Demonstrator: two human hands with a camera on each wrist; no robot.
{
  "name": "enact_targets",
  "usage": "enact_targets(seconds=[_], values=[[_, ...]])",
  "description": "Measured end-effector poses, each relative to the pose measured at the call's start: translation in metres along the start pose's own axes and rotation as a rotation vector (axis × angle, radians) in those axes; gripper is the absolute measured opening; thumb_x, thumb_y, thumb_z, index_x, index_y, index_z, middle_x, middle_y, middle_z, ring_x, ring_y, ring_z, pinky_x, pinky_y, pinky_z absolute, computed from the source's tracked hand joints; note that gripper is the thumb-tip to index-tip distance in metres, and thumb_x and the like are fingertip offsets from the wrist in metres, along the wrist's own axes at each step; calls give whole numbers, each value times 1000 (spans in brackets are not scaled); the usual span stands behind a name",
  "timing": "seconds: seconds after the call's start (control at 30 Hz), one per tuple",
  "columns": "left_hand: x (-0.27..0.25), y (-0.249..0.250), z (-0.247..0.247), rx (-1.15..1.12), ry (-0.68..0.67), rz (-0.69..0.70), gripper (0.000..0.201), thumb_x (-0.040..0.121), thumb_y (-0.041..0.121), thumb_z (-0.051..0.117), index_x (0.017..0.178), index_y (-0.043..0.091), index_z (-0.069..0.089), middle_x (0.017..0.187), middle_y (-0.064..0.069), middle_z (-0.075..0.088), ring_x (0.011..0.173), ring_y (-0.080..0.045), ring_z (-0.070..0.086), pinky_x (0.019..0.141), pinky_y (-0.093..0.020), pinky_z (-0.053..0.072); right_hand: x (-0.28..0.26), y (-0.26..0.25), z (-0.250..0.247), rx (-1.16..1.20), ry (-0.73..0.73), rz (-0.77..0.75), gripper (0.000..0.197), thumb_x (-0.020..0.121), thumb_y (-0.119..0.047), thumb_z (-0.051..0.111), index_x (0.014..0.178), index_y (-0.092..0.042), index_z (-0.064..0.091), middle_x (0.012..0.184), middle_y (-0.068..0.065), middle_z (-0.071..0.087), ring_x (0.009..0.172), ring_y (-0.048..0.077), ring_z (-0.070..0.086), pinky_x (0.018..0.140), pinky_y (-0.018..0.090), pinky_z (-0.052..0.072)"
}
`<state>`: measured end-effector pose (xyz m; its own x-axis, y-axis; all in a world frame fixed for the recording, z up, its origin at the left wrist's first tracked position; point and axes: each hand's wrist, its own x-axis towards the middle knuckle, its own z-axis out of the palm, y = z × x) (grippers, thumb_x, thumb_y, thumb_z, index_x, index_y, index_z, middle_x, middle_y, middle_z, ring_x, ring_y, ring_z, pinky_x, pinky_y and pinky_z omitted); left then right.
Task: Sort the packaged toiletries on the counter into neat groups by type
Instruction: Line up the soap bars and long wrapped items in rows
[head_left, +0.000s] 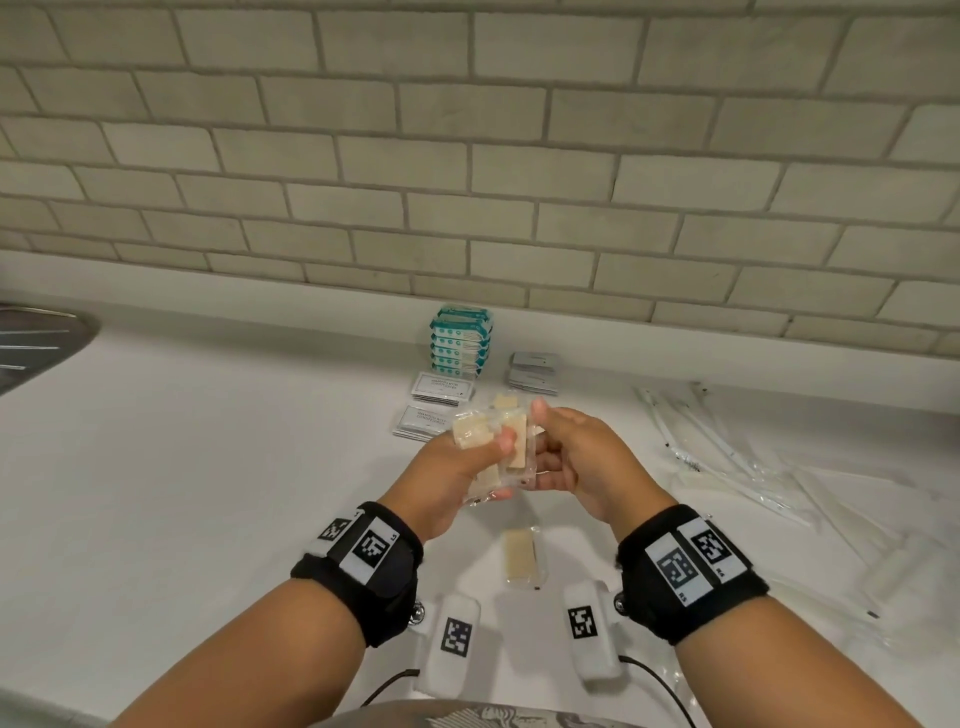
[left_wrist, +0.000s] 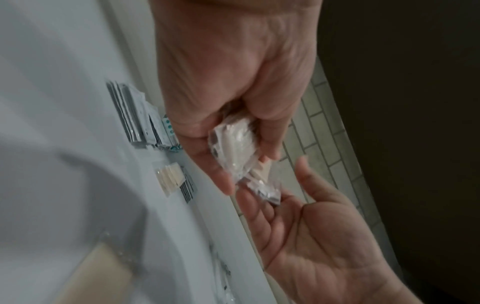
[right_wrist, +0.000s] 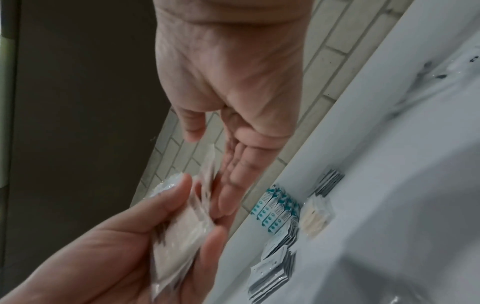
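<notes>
My left hand grips a loose bundle of clear-wrapped beige soap packets above the counter, thumb across the top. My right hand touches the bundle's right side with nearly straight fingers, thumb raised and apart. The left wrist view shows the soap bundle pinched between my left thumb and fingers, the right palm turned up beneath it. In the right wrist view the soap bundle lies in my left hand, the right fingertips against its edge. One soap packet lies on the counter below my hands.
Against the tiled wall stands a stack of teal packets. Two piles of white sachets and a pile of grey sachets lie in front, another soap packet between them. Long clear-wrapped items are scattered right. A sink is far left.
</notes>
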<state>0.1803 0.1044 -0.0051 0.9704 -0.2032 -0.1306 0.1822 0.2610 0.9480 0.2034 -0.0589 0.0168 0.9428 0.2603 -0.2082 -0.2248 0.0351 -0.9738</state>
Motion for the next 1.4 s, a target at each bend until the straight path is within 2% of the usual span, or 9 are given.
enact_targets(seconds=[0.13, 0.43, 0.6, 0.73, 0.9, 1.0, 1.13, 1.27, 1.4], values=[[0, -3, -4, 110, 6, -1, 19, 89, 11, 65, 108, 14, 67, 98, -5, 71, 89, -21, 69, 78, -40, 56, -2, -4, -2, -201, 62, -29, 9, 90, -18, 67, 89, -10, 62, 73, 9, 68, 52, 17, 64, 54, 30, 55], [1, -10, -23, 42, 97, -94, 21, 89, 17, 66, 108, 8, 64, 104, -6, 68, 95, -23, 67, 78, -40, 57, 8, 7, -23, -554, 123, 3, 4, 85, -9, 69, 83, -7, 68, 77, 6, 67, 58, 16, 62, 54, 24, 49], [-3, -18, -31, -138, 134, -150, 25, 92, 17, 62, 114, 6, 60, 102, -10, 65, 93, -26, 68, 76, -40, 59, 10, 12, -18, -844, 147, 3, 13, 88, -16, 63, 76, -11, 65, 83, 5, 67, 72, 18, 61, 61, 24, 44], [-9, -18, -42, -370, 102, -204, 31, 93, -3, 42, 123, 0, 53, 111, -17, 60, 105, -36, 64, 80, -43, 59, 9, 21, -6, -1015, -44, 122, 22, 93, -16, 55, 97, 2, 68, 87, 8, 62, 78, 20, 57, 76, 32, 48], [-16, -19, -49, -249, 100, -122, 29, 91, -7, 51, 118, 1, 57, 109, -18, 66, 99, -31, 68, 80, -38, 59, 15, 41, 6, -1343, -125, 201, 21, 92, -22, 56, 103, -8, 68, 107, 4, 66, 97, 20, 62, 90, 31, 50], [-18, -18, -53, -193, 155, -99, 31, 87, 0, 62, 118, 5, 59, 102, -12, 72, 92, -27, 71, 76, -36, 60, 15, 35, 7, -1074, 52, 42, 15, 92, -30, 60, 95, -16, 66, 104, -2, 65, 91, 14, 58, 77, 24, 46], [-20, -15, -50, -109, 132, -88, 30, 85, 10, 68, 114, 9, 63, 101, -7, 73, 90, -21, 71, 77, -33, 56, 2, 14, 23, -547, -20, -62, 6, 88, -24, 68, 88, -18, 70, 85, -6, 69, 67, 7, 61, 55, 13, 43], [-16, -15, -42, -92, 94, -109, 36, 89, 24, 66, 120, 6, 62, 114, -12, 70, 101, -27, 69, 82, -36, 57, 1, 13, 32, -508, 55, -149, 12, 81, -14, 76, 72, -16, 68, 73, -5, 67, 60, 10, 58, 55, 12, 43], [-14, -14, -45, -163, 168, -294, 49, 93, 45, 55, 113, 0, 60, 104, -19, 72, 93, -31, 71, 74, -34, 60, 1, 12, 23, -723, 158, -378, 10, 85, -16, 71, 76, -17, 68, 82, -8, 64, 70, 7, 57, 66, 17, 44]])
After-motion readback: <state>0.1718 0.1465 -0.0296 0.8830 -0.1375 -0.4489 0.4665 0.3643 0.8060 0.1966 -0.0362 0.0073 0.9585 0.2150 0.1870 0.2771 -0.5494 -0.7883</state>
